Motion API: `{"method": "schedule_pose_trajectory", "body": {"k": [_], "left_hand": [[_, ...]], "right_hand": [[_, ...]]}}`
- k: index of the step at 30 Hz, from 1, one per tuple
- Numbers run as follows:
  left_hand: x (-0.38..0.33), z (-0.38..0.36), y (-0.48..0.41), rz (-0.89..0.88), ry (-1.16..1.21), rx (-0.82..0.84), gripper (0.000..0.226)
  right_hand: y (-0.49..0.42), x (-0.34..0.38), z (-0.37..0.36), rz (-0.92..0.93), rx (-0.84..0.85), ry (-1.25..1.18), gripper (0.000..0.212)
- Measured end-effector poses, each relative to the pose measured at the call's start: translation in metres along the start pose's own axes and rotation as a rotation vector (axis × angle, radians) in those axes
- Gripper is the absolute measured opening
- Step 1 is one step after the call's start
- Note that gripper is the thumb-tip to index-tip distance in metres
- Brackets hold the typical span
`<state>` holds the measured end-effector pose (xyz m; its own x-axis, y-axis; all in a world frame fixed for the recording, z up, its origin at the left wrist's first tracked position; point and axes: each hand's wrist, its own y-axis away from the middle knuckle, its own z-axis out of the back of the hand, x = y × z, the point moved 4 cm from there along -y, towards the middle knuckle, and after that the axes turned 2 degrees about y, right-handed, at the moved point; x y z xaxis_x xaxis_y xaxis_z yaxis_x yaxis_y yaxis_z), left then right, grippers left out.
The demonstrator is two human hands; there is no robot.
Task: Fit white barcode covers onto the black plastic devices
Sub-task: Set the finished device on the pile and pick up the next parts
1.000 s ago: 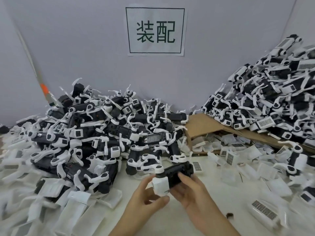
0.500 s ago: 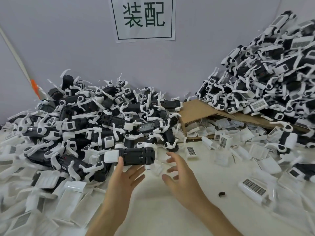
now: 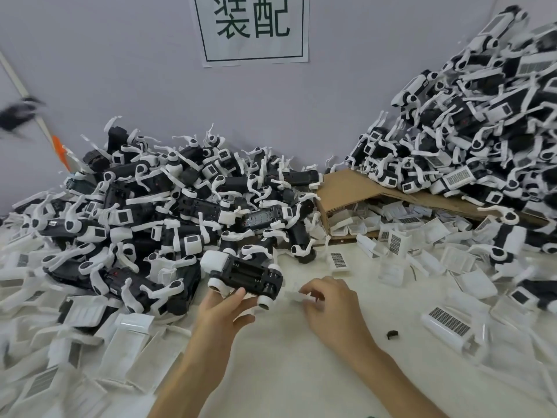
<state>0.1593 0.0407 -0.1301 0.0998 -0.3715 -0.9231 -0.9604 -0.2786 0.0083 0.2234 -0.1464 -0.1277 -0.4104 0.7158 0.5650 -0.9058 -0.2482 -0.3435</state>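
Left hand (image 3: 224, 310) grips a blocky black plastic device (image 3: 245, 274); right hand (image 3: 333, 309) pinches a flat white cover (image 3: 294, 295).

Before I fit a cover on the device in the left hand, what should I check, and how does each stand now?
1. Left hand grips the black device: ok.
2. Device's open recess faces the camera: ok.
3. Right hand has the white cover pinched: cannot tell; its fingertips are at it, but the grip is blurred.
4. Which way the cover's barcode side faces: cannot tell.
5. Spare cover lies on the table beyond the right hand: ok.
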Motion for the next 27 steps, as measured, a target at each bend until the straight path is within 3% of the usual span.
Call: {"method": "schedule_pose_trajectory", "body": {"k": [4,8,11,15,22,27], "left_hand": [[-0.001,-0.001,0.000,-0.042,-0.012,-0.005,0.026],[-0.004,0.002,0.000,-0.105,-0.008,-0.028,0.014],[-0.004,0.001,0.002,-0.135,-0.075,-0.011,0.019],[-0.002,-0.004,0.004,-0.164,-0.146,0.026,0.026],[-0.001,-0.011,0.008,-0.191,-0.222,0.092,0.034],[0.000,-0.018,0.011,-0.201,-0.259,0.137,0.035]], "right_hand": [[0.002,0.007,0.013,0.064,-0.153,-0.141,0.021],[0.003,0.012,0.018,0.110,-0.149,-0.264,0.023],[0.005,0.019,0.018,0.140,-0.115,-0.374,0.027],[0.008,0.027,0.021,0.187,-0.155,-0.373,0.046],[0.010,0.028,0.019,0.219,-0.118,-0.386,0.034],[0.012,0.029,0.015,0.230,-0.063,-0.320,0.051]]}}
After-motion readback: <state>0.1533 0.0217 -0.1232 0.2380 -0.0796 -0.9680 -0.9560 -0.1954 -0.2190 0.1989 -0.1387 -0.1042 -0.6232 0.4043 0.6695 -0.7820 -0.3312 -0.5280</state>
